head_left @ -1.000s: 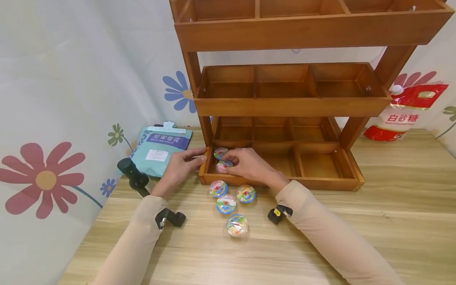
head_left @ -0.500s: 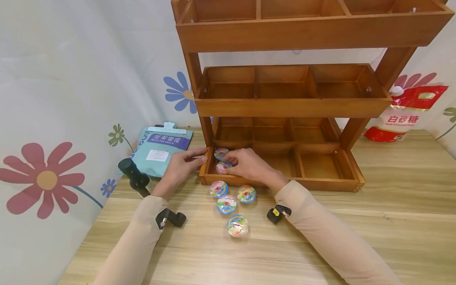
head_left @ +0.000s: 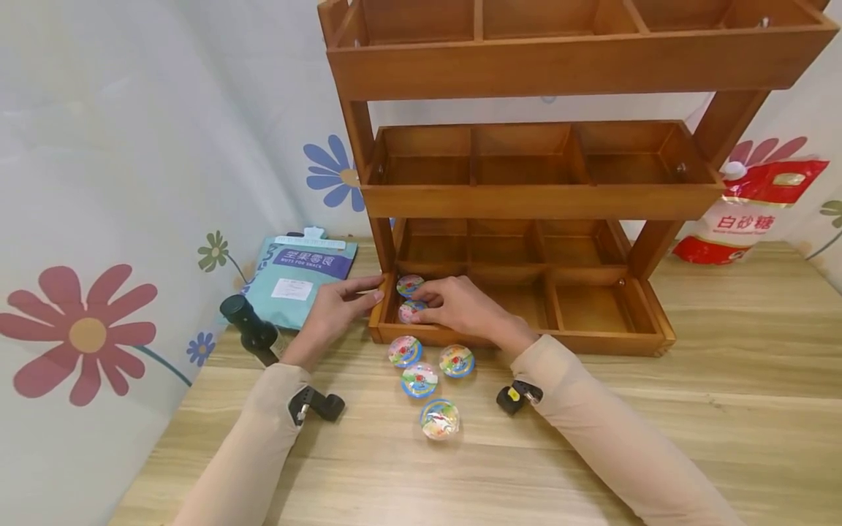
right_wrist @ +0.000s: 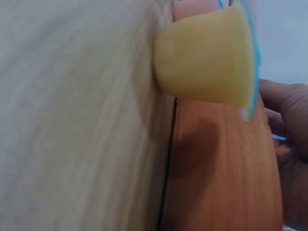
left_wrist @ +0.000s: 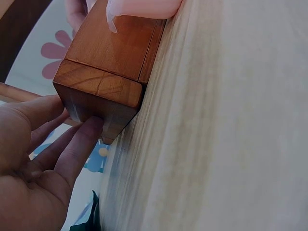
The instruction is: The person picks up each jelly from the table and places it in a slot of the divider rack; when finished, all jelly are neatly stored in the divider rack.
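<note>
In the head view the right hand [head_left: 463, 307] reaches into the front left compartment of the wooden rack [head_left: 539, 201], its thumb and fingers curled at a pink-lidded jelly cup [head_left: 409, 312]. Behind that cup, in the same compartment, is another cup [head_left: 408, 285]. The left hand [head_left: 335, 314] touches the left end of the bottom tray with extended fingers; the left wrist view shows its fingertips against the wooden end [left_wrist: 101, 108]. Several jelly cups stand on the table before the tray, among them one nearest the person [head_left: 439, 419]. A yellow cup [right_wrist: 207, 57] looms large in the right wrist view.
Left of the rack lie a teal nut bag [head_left: 296, 281] and a dark bottle [head_left: 253, 329]. A red and white sugar bag [head_left: 740, 219] stands at the right. Upper tiers [head_left: 546, 201] of the rack overhang the bottom tray. A patterned curtain [head_left: 164, 146] hangs behind.
</note>
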Tool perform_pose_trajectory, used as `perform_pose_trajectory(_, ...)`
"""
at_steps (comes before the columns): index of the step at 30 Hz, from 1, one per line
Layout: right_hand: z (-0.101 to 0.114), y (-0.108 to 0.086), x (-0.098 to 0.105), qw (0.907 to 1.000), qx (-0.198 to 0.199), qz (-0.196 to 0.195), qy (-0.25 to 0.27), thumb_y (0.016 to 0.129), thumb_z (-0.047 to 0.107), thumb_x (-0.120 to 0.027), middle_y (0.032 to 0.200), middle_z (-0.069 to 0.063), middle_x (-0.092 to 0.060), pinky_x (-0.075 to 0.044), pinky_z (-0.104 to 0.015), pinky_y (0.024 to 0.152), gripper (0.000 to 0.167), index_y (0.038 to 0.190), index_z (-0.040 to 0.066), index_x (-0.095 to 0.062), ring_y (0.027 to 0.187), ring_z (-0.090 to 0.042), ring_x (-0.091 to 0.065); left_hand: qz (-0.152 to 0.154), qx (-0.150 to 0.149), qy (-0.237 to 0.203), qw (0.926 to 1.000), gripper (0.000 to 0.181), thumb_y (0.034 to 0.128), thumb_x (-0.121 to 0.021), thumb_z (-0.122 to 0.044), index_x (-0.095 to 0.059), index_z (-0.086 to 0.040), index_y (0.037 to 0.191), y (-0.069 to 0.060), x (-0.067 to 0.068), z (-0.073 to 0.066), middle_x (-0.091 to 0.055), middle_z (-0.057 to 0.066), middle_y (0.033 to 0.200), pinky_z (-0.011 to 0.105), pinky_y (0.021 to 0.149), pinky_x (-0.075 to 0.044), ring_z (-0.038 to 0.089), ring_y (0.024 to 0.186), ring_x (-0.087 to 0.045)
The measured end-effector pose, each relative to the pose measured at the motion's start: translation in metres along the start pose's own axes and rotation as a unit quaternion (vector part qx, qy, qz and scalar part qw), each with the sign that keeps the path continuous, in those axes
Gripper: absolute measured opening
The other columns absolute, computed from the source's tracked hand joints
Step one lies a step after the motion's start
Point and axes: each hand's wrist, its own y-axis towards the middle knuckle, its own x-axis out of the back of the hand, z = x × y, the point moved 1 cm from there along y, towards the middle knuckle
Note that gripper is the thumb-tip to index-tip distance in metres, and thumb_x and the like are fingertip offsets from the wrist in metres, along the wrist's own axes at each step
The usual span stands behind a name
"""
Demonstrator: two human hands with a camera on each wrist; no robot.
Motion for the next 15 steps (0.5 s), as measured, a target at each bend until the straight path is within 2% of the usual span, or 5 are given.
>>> perform_pose_trajectory(9, -0.002, -0.012, 0.012, 0.9995, 0.009, -0.026, 0.017, 0.101, 0.023, -0.077, 0.123, -0.009, -0.076, -0.059, -0.038, 0.100, 0.037, 0.131, 0.003, -0.073, 0.113, -0.023, -0.072, -0.002, -0.007, -0.009, 0.9999, 0.042, 0.1029, -0.074, -0.016, -0.068, -0.004, 0.142, 0.001, 0.000, 0.000, -0.068, 0.017, 0.138, 0.037, 0.091, -0.063, 0.032, 0.114, -0.073)
perform_pose_trajectory(15, 0.003, -0.023, 0.021, 0.9978, 0.033, -0.056, 0.013, 0.100, 0.020, -0.078, 0.124, -0.011, -0.076, -0.059, -0.043, 0.100, 0.034, 0.128, 0.001, -0.074, 0.111, -0.024, -0.073, -0.003, -0.001, -0.009, 1.0000, 0.041, 0.1027, -0.074, -0.015, -0.068, -0.004, 0.142, 0.001, -0.001, 0.000, -0.068, 0.016, 0.139, 0.036, 0.091, -0.063, 0.031, 0.116, -0.072)
